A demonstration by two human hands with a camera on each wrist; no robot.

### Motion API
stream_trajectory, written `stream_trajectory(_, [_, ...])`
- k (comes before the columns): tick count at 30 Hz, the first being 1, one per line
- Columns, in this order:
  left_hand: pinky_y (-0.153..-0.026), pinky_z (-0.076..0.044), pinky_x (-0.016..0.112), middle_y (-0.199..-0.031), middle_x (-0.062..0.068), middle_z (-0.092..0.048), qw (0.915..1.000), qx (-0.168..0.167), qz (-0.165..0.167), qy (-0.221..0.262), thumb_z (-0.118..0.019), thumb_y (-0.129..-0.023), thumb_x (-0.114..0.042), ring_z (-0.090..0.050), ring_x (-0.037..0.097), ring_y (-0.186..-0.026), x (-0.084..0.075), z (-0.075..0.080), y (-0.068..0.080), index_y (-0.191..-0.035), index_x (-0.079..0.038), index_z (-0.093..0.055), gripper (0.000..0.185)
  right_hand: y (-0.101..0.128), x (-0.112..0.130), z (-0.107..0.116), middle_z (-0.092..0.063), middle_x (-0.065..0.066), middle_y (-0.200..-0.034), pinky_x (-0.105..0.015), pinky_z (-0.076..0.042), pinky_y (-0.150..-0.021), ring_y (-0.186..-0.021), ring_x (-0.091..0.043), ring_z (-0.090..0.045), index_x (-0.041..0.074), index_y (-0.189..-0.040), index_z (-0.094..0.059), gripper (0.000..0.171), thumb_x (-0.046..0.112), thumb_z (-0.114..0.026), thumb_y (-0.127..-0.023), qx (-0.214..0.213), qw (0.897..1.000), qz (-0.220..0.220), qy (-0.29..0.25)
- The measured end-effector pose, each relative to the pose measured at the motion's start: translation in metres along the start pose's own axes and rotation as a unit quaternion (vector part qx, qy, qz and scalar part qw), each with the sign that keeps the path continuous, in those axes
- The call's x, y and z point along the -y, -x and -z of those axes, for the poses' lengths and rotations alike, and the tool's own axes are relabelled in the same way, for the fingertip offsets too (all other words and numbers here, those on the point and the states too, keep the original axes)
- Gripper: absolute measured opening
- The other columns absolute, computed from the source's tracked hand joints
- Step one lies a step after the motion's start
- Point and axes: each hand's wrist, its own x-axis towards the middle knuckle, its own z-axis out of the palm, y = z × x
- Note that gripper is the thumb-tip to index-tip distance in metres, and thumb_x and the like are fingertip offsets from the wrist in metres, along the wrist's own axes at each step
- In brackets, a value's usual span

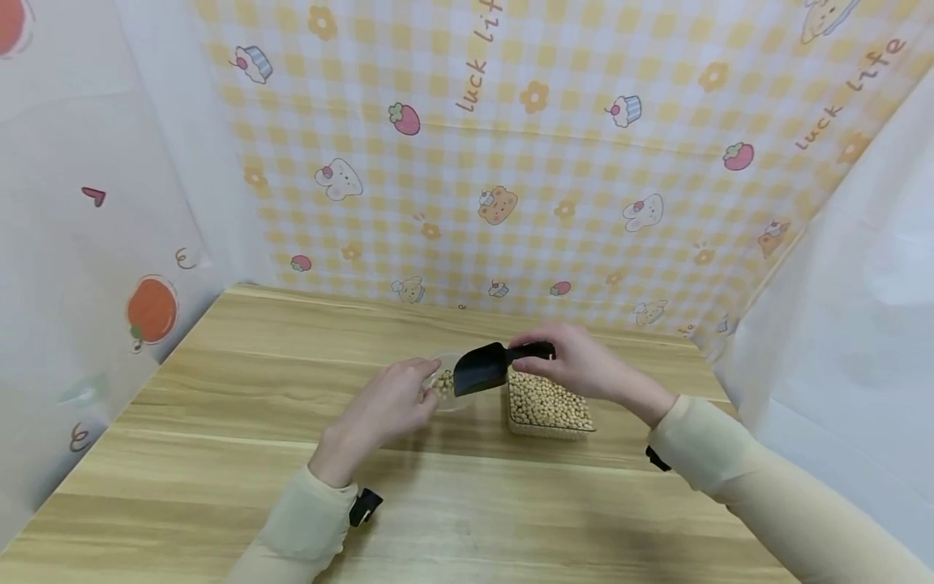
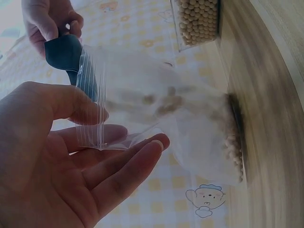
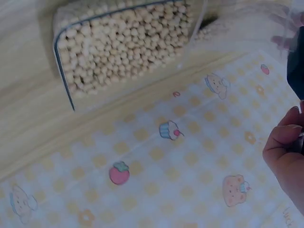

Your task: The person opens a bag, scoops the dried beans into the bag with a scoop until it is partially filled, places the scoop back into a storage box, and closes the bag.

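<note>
My left hand [image 1: 387,399] pinches the ridged mouth of a clear zip bag [image 2: 194,142] between thumb and fingers. The bag hangs down to the wooden surface, and pale round beans [image 2: 232,147] are gathered at its bottom. Blurred beans show midway down inside it. With its fingers round the handle, my right hand [image 1: 572,361] holds a black scoop [image 1: 480,369] tilted toward the bag. In the left wrist view the scoop's tip reaches into the bag's mouth. Only part of the right hand shows in the right wrist view.
A clear rectangular container [image 1: 550,432] full of similar beans [image 3: 123,47] stands right of the bag, beneath the right hand. Behind the wooden table [image 1: 219,454] rises a yellow checked cloth [image 1: 452,170] with cartoon prints. White sheets [image 1: 839,308] hang at both sides.
</note>
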Motion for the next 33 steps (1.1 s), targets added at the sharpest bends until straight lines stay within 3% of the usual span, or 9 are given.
stream_trajectory(4, [-0.068, -0.046, 0.030, -0.132, 0.019, -0.058, 1.0000, -0.004, -0.002, 0.000, -0.057, -0.087, -0.009, -0.039, 0.007, -0.053, 0.000, -0.001, 0.001, -0.132, 0.005, -0.057, 0.048, -0.006, 0.009, 0.009, -0.071, 0.001, -0.101, -0.034, -0.049, -0.073, -0.080, -0.011, -0.059, 0.011, -0.111, -0.073, 0.024, 0.019, -0.073, -0.088, 0.020, 0.999, 0.028, 0.038])
stream_trajectory(8, [-0.053, -0.041, 0.027, -0.134, 0.018, -0.057, 1.0000, 0.000, 0.002, 0.008, -0.056, -0.088, -0.007, -0.026, 0.004, -0.043, -0.001, -0.002, 0.001, -0.133, 0.004, -0.058, 0.046, -0.007, 0.018, 0.022, -0.069, 0.002, -0.097, -0.033, -0.047, -0.069, -0.077, -0.011, -0.056, 0.010, -0.108, -0.073, 0.021, 0.017, -0.073, -0.088, 0.039, 0.997, 0.047, 0.055])
stream_trajectory(10, [-0.052, -0.040, 0.025, -0.134, 0.018, -0.057, 0.9999, 0.002, 0.001, 0.011, -0.055, -0.088, -0.008, -0.025, 0.002, -0.042, -0.001, -0.002, 0.001, -0.132, 0.004, -0.058, 0.046, -0.003, 0.020, 0.032, -0.068, 0.003, -0.098, -0.034, -0.048, -0.069, -0.079, -0.010, -0.056, 0.011, -0.108, -0.073, 0.019, 0.016, -0.072, -0.089, 0.048, 0.996, 0.051, 0.052])
stream_trajectory(13, [-0.051, -0.042, 0.025, -0.134, 0.019, -0.057, 0.9999, 0.006, 0.002, 0.014, -0.055, -0.088, -0.009, -0.030, 0.003, -0.043, -0.002, -0.003, 0.000, -0.133, 0.005, -0.057, 0.047, 0.008, 0.018, 0.052, -0.067, 0.006, -0.099, -0.035, -0.048, -0.070, -0.081, -0.010, -0.057, 0.013, -0.108, -0.073, 0.018, 0.015, -0.070, -0.090, 0.054, 0.996, 0.060, 0.049])
stream_trajectory(16, [-0.060, -0.047, 0.027, -0.132, 0.020, -0.058, 1.0000, -0.001, -0.003, 0.008, -0.057, -0.087, -0.009, -0.045, 0.007, -0.056, -0.002, -0.003, -0.001, -0.132, 0.006, -0.057, 0.048, 0.020, 0.014, 0.072, -0.066, 0.008, -0.100, -0.035, -0.047, -0.071, -0.082, -0.009, -0.056, 0.016, -0.109, -0.072, 0.018, 0.016, -0.070, -0.091, 0.047, 0.995, 0.061, 0.063])
stream_trajectory(20, [-0.061, -0.047, 0.026, -0.129, 0.021, -0.060, 0.9999, -0.008, -0.009, 0.003, -0.058, -0.086, -0.009, -0.048, 0.009, -0.062, -0.002, -0.003, -0.001, -0.131, 0.007, -0.057, 0.048, 0.036, 0.007, 0.091, -0.065, 0.010, -0.099, -0.034, -0.047, -0.069, -0.080, -0.008, -0.055, 0.019, -0.110, -0.072, 0.020, 0.020, -0.071, -0.090, 0.027, 0.994, 0.046, 0.099])
stream_trajectory(21, [-0.057, -0.046, 0.025, -0.130, 0.021, -0.059, 0.9999, -0.006, -0.009, 0.006, -0.058, -0.087, -0.009, -0.046, 0.008, -0.057, -0.002, -0.003, -0.001, -0.131, 0.007, -0.057, 0.047, 0.040, 0.005, 0.094, -0.064, 0.010, -0.097, -0.032, -0.046, -0.068, -0.078, -0.007, -0.054, 0.019, -0.110, -0.072, 0.021, 0.020, -0.071, -0.090, 0.024, 0.993, 0.042, 0.109])
stream_trajectory(26, [-0.048, -0.040, 0.022, -0.130, 0.021, -0.059, 0.9999, -0.004, -0.005, 0.011, -0.057, -0.087, -0.008, -0.032, 0.003, -0.046, -0.002, -0.003, 0.000, -0.131, 0.007, -0.057, 0.047, 0.056, -0.012, 0.100, -0.062, 0.012, -0.090, -0.028, -0.046, -0.063, -0.073, -0.003, -0.053, 0.018, -0.105, -0.074, 0.022, 0.014, -0.077, -0.084, 0.001, 0.985, 0.053, 0.164])
stream_trajectory(33, [-0.042, -0.037, 0.021, -0.131, 0.020, -0.059, 0.9999, 0.000, -0.006, 0.016, -0.056, -0.088, -0.008, -0.029, 0.001, -0.044, -0.003, -0.004, -0.001, -0.131, 0.007, -0.057, 0.046, 0.080, -0.050, 0.090, -0.060, 0.009, -0.085, -0.027, -0.046, -0.059, -0.071, -0.004, -0.053, 0.015, -0.097, -0.074, 0.024, 0.007, -0.082, -0.076, -0.021, 0.976, 0.060, 0.209])
